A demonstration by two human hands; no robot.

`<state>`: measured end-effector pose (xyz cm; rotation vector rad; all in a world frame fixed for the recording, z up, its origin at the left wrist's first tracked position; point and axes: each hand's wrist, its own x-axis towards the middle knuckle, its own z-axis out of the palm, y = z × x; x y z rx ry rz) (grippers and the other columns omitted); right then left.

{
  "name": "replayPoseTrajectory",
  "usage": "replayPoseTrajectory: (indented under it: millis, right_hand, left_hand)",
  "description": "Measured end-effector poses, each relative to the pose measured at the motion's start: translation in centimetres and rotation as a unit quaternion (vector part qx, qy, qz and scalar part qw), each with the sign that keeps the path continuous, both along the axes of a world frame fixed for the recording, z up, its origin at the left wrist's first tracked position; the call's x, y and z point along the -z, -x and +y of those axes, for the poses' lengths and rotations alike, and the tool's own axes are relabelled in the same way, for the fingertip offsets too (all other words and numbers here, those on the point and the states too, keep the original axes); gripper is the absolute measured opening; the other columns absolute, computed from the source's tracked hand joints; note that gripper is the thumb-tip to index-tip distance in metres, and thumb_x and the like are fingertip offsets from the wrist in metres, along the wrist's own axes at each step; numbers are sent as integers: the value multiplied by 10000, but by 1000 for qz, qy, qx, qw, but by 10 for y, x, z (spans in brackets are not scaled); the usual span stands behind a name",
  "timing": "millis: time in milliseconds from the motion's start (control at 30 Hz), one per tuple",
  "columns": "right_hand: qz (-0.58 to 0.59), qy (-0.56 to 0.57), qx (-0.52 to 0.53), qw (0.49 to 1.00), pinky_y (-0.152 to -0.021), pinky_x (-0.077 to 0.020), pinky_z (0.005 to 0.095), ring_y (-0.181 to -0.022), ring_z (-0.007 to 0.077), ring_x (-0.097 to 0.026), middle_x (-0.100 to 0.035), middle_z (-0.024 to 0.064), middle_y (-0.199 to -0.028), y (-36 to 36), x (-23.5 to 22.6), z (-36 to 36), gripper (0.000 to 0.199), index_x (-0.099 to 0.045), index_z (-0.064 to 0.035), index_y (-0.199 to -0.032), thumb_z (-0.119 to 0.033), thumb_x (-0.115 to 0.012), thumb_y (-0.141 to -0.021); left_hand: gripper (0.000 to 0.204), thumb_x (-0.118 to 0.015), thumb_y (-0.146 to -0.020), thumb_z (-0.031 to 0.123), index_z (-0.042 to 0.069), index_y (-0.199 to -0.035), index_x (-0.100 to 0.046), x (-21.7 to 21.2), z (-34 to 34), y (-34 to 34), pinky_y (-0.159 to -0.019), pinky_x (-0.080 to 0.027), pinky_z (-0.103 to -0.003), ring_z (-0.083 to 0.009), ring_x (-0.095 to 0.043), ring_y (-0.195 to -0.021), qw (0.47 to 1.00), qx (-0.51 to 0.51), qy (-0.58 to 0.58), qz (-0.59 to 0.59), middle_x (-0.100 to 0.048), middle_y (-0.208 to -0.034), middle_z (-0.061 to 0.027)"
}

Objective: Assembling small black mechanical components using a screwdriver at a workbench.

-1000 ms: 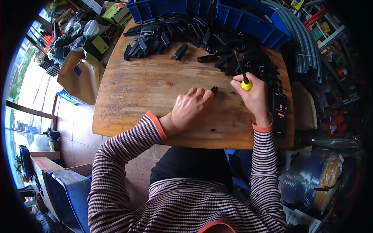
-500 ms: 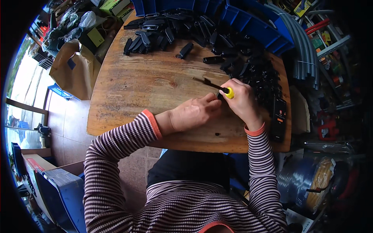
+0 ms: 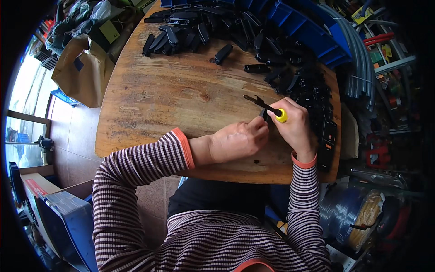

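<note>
Steadiness matters most, I judge: the small black part (image 3: 264, 116) should stay pinned on the wooden table (image 3: 181, 95) while the tool tip goes in square; right hand (image 3: 294, 128) is closed around a screwdriver (image 3: 268, 108) with a yellow handle, its dark shaft pointing toward ten o'clock; left hand (image 3: 238, 140) has fingers curled, pinching the part just beside the handle; black plastic pieces (image 3: 299, 81) lie heaped at twelve to two o'clock.

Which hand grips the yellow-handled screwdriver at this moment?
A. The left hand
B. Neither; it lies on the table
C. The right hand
C. The right hand wraps the yellow handle of the screwdriver, its shaft pointing up-left over the wooden table; the left hand touches it beside.
</note>
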<state>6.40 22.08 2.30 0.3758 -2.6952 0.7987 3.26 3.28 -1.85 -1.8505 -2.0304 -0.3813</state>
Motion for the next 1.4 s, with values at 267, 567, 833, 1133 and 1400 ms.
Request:
replayPoseTrajectory:
  millis: [267, 567, 833, 1133, 1400]
  right_hand:
    - [10, -71, -17, 997, -618, -493, 372, -735, 330, -621, -605, 129, -788, -2, 2, -6, 165, -584, -9, -836, 54, -657, -703]
    - [27, 274, 15, 961, -619, -477, 252, -697, 114, -595, -635, 38, -799, 20, 2, -18, 38, -591, -26, -879, -34, -623, -859]
    - [214, 460, 62, 859, -626, -482, 219, -660, 78, -570, -624, 42, -779, 4, -36, 21, 73, -577, -56, -929, -65, -630, -879]
    - [64, 382, 61, 920, -587, -472, 225, -649, 115, -604, -630, 44, -743, 14, 2, 0, 120, -608, -38, -911, -107, -690, -856]
    - [-41, -95, 154, 983, -709, -511, 359, -813, 346, -624, -637, 153, -910, -12, 18, 75, 207, -650, 6, -919, -53, -738, -741]
  left_hand:
    - [246, -582, -710, 131, 23, -929, -614, 2, -1, -3, -688, -553, -245, -220, -555, -990, 1000, -5, -9, -10, -564, -1031, -99]
    - [231, -586, -712, 124, 32, -923, -611, -2, 0, -5, -732, -557, -267, -232, -560, -1002, 999, 7, 21, -27, -565, -1016, -98]
    - [261, -598, -733, 101, 28, -982, -618, -3, -2, 3, -800, -539, -305, -234, -562, -1008, 998, 31, 21, -60, -569, -1032, -92]
    - [192, -575, -754, 127, 69, -931, -621, -4, 6, 9, -733, -506, -294, -207, -540, -923, 999, 22, -18, -15, -549, -921, -59]
    - [250, -596, -788, 82, 60, -1034, -559, -11, 29, 45, -743, -508, -376, -248, -579, -945, 996, 71, -31, -47, -543, -960, -98]
